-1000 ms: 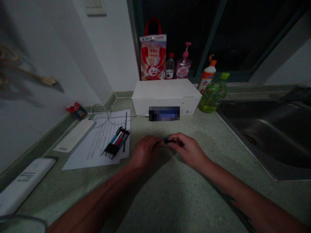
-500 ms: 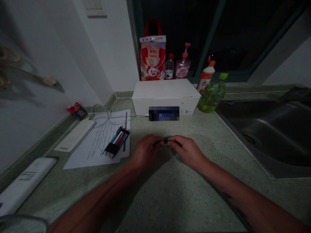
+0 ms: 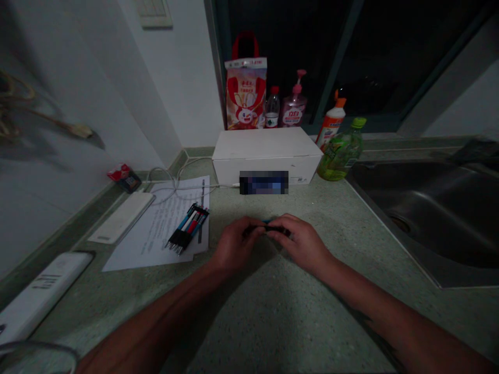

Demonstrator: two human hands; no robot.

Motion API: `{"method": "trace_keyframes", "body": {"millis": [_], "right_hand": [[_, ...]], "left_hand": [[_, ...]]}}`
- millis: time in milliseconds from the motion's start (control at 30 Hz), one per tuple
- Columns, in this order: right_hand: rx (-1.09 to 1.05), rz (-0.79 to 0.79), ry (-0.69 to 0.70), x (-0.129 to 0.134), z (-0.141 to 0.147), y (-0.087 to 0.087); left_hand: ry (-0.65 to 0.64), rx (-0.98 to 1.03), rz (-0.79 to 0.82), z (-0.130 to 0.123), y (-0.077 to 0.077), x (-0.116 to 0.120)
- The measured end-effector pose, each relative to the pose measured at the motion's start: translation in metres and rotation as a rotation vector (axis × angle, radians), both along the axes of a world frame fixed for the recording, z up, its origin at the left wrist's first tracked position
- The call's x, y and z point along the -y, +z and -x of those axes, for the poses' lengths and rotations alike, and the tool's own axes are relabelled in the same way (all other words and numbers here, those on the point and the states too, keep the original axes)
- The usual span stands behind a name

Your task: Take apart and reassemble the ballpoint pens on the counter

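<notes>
Centrally, a small black piece with a blue edge, mostly hidden and too covered to identify, is held between both hands over the speckled green countertop; whether it touches the surface cannot be told. The left hand and the right hand meet at the piece, their fingers curled and pressed together, pinching it from either side. To the left, a bundle of pens with black grips and blue and red barrels lies on a printed paper sheet, beside a slim white pad and a white cable. A white plastic block sits at the near left edge. Ahead stands a white cardboard box, with a green-capped bottle at its right and a printed bag behind it; a stainless steel sink lies to the right
</notes>
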State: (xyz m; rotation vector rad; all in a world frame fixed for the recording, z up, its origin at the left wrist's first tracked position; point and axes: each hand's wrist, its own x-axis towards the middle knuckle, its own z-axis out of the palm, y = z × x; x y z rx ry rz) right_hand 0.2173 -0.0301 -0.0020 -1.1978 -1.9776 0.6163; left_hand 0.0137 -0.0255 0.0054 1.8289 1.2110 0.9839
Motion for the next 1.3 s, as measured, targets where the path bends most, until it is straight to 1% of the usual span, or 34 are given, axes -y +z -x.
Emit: {"method": "trace_keyframes", "body": {"millis": [100,200,333,433,533,633,700,833,967,1167,1233,1300], "right_hand": [[0.018,-0.001,-0.019,0.001,0.0,0.001],[0.034,0.022,-0.019,0.002,0.001,0.003],[0.053,0.023,0.002,0.001,0.001,0.004],[0.051,-0.004,-0.035,0.0,0.0,0.005],[0.103,-0.006,-0.053,0.0,0.0,0.006],[0.217,0.007,0.001,0.0,0.0,0.004],[0.291,0.018,0.048,0.001,0.001,0.003],[0.386,0.02,0.108,0.003,0.002,0.001],[0.429,0.031,0.112,0.003,0.001,0.003],[0.476,0.057,0.131,0.004,0.0,0.007],[0.479,0.053,0.136,0.004,0.001,0.008],[0.457,0.03,0.125,0.004,0.001,0.008]], "left_hand": [[0.023,0.061,0.049,-0.002,-0.002,-0.001],[0.033,0.059,0.057,-0.003,-0.002,0.0],[0.033,0.054,0.066,-0.004,0.002,0.002],[0.061,0.032,0.047,-0.001,0.005,0.0],[0.138,-0.073,0.006,0.005,0.007,-0.007],[0.244,-0.257,-0.017,0.012,0.008,-0.014],[0.276,-0.392,-0.006,0.015,0.008,-0.016],[0.249,-0.617,0.037,0.016,0.009,-0.015],[0.197,-0.722,0.038,0.013,0.009,-0.013],[0.187,-0.733,0.044,0.014,0.007,-0.014],[0.189,-0.698,0.026,0.015,0.007,-0.014],[0.183,-0.604,0.025,0.013,0.007,-0.013]]}}
